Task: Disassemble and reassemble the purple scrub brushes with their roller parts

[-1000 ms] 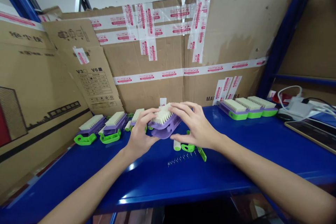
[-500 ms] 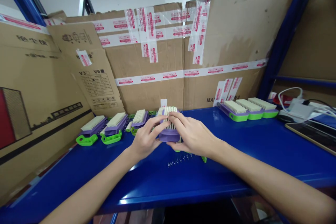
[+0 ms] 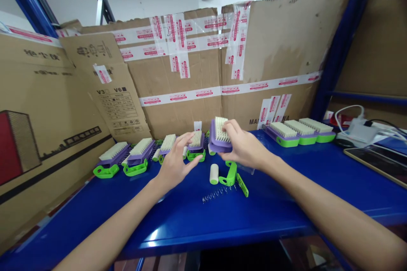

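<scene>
My right hand point(image 3: 246, 146) grips a purple brush head point(image 3: 219, 137) with pale bristles, raised and tilted above the table. To its left, my left hand point(image 3: 174, 163) is apart from it, fingers spread, holding nothing, in front of another brush point(image 3: 196, 140) with a green part. Below the right hand lie a pale roller point(image 3: 214, 174) with a green end, a green bracket point(image 3: 229, 175), a small flat green piece point(image 3: 242, 185) and a metal spring point(image 3: 216, 195).
Several purple and green brushes point(image 3: 140, 147) line the back left of the blue table point(image 3: 203, 224). Three more brushes point(image 3: 300, 129) stand at the back right. Farther right are a white charger with cables point(image 3: 359, 131) and a phone-like device point(image 3: 378, 163). Cardboard walls point(image 3: 181, 114) enclose the back and left.
The left hand has let go of the brush head and drawn back to the left. My right hand has carried it slightly up and right, uncovering the roller and green parts.
</scene>
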Action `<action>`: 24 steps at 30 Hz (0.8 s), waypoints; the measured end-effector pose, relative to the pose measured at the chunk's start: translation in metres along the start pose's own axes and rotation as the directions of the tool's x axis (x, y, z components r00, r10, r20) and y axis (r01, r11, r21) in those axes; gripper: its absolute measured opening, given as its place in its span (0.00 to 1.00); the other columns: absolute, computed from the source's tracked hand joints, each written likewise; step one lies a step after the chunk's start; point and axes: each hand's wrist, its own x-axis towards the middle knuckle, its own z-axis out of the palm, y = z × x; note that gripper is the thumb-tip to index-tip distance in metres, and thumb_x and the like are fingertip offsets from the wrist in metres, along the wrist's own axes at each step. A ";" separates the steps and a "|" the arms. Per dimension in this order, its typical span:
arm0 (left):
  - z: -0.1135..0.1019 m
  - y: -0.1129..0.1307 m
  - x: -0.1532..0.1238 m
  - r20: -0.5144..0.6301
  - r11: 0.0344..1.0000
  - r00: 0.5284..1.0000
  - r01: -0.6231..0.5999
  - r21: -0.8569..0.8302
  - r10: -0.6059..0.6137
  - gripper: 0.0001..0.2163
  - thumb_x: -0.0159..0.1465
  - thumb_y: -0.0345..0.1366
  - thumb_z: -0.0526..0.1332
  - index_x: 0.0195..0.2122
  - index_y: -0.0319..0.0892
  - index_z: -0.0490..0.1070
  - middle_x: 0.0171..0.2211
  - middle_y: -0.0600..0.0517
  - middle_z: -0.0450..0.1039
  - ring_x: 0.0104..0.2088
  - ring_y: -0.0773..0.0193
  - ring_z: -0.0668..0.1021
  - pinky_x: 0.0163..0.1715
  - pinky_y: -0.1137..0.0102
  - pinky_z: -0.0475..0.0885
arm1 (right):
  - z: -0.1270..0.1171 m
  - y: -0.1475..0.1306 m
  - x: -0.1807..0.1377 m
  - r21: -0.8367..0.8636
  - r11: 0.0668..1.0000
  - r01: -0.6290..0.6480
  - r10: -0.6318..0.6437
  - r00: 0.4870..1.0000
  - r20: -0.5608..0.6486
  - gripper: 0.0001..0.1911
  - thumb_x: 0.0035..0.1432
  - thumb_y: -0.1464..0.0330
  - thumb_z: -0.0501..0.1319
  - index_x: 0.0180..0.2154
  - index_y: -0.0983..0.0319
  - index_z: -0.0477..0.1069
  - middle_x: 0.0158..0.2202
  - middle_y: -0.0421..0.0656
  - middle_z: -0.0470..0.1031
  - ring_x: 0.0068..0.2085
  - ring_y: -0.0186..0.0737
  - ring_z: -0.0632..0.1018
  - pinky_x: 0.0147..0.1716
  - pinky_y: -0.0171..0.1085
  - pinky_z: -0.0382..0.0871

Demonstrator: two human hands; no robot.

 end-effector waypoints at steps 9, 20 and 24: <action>-0.012 -0.028 0.002 0.115 0.967 0.968 0.206 0.152 -0.224 0.16 0.75 0.42 0.63 0.61 0.48 0.68 0.59 0.44 0.74 0.61 0.47 0.75 0.63 0.48 0.71 | 0.011 0.071 0.001 -0.055 0.979 -0.194 0.201 0.962 0.185 0.24 0.54 0.59 0.70 0.47 0.58 0.64 0.52 0.49 0.69 0.41 0.55 0.80 0.36 0.46 0.67; -0.005 -0.041 -0.005 0.225 0.960 0.940 0.219 0.172 -0.255 0.13 0.72 0.45 0.65 0.54 0.47 0.78 0.52 0.44 0.81 0.59 0.44 0.78 0.59 0.47 0.74 | 0.036 0.081 0.011 0.030 0.991 -0.132 0.118 0.954 0.277 0.29 0.51 0.62 0.76 0.49 0.58 0.64 0.55 0.50 0.70 0.51 0.60 0.80 0.46 0.50 0.73; -0.003 -0.043 -0.006 0.245 0.964 0.938 0.209 0.166 -0.245 0.14 0.72 0.45 0.65 0.55 0.48 0.78 0.53 0.45 0.82 0.62 0.44 0.76 0.61 0.45 0.73 | 0.044 0.085 0.013 0.080 0.991 -0.106 0.080 0.957 0.280 0.31 0.54 0.66 0.75 0.55 0.58 0.65 0.58 0.51 0.72 0.57 0.60 0.79 0.52 0.51 0.73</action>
